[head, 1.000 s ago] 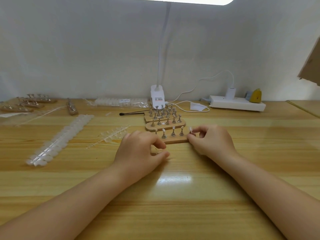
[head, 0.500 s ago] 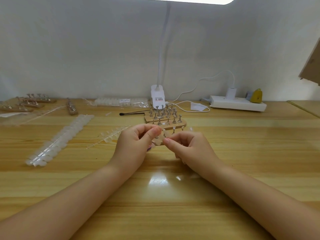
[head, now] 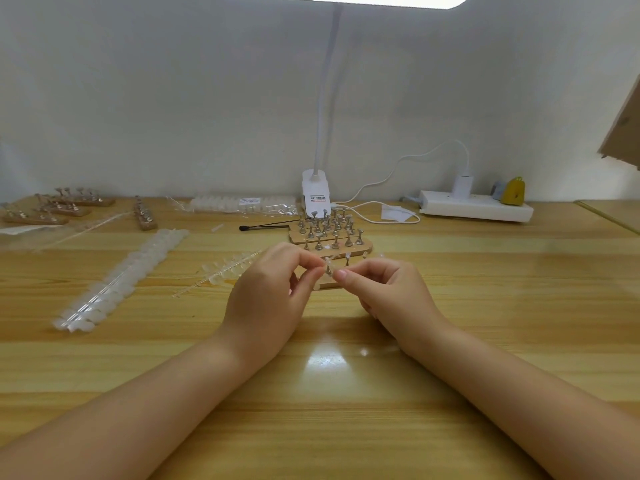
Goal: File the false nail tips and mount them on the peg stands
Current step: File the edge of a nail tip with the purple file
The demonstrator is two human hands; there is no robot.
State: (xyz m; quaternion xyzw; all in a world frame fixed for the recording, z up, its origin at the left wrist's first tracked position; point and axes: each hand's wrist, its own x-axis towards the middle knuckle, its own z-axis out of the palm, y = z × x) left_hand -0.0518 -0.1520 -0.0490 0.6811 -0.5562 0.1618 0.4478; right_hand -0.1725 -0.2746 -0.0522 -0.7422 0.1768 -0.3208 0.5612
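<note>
My left hand [head: 270, 292] and my right hand [head: 391, 296] meet fingertip to fingertip over the near wooden peg stand [head: 323, 286]. Between them they pinch a small clear nail tip [head: 327, 262], right at one of that stand's metal pegs. The hands hide most of this stand. Two more of its pegs [head: 346, 259] carrying clear tips show just behind my right fingers. Further back sits a stack of peg stands [head: 332, 233] with bare metal pegs.
A short strip of nail tips [head: 225, 271] and a long one [head: 121, 282] lie to the left. A bag of tips [head: 242, 204], a black tool [head: 266, 227], a lamp base [head: 314, 192] and a power strip [head: 474, 206] line the back. More stands [head: 62, 206] sit far left.
My right hand left the stand's right end and moved left; my left hand rose off the table. The two came together at the stand's left pegs and now hold there.
</note>
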